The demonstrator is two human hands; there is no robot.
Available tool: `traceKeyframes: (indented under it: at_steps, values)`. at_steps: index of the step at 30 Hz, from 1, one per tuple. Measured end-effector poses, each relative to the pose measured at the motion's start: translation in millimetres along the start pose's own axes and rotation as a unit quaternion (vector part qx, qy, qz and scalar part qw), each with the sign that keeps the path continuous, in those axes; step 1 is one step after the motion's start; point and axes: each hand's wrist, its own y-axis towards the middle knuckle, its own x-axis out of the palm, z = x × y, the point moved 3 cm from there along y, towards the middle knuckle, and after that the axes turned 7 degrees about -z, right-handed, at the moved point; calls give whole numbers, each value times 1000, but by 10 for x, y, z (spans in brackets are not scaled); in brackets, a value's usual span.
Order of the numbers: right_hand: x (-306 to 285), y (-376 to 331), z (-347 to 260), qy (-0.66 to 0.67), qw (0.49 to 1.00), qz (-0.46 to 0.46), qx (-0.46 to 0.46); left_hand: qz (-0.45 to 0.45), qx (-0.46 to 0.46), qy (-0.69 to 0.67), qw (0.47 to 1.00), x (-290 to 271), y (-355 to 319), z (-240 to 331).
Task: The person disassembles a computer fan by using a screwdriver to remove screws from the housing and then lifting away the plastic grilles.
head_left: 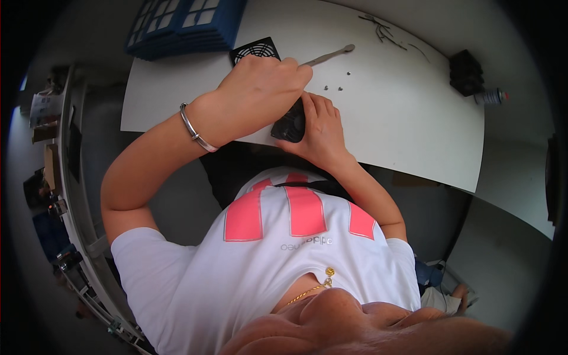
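Note:
My right hand (322, 129) grips a black part (289, 123) with ribbed, curved blades, like a small cooling fan, at the table's near edge. Just above it, my left hand (263, 89) is closed with its knuckles up, and its fingertips are hidden. From behind that fist a slim metal tool (330, 55) with a rounded end points to the far right; I cannot tell whether the hand holds it. Partly covered by the left hand lies a black square fan guard (255, 49) with a round grille. Three small screws (340, 89) lie to the right.
Blue stacked trays (183, 32) with white cells stand on the white table (408, 118) at the far left. Dark cable ties (381, 29) lie at the back. Stacked black parts (466, 72) and a small can (491, 96) stand at the right edge.

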Motion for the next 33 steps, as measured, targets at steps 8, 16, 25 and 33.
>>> traceKeyframes:
  at_steps: [8,16,25,33]
  values:
    - [22,18,-17,7,1000,5,20,33,9,-50,998,-1,-72,12]
    - [47,22,-3,23,999,28,12,-43,-18,-13,999,-6,23,-92]
    - [38,24,-3,10,1000,20,17,-43,-7,-7,999,-52,84,-105]
    - [42,20,-9,2,1000,11,27,59,114,-11,992,9,99,-127]
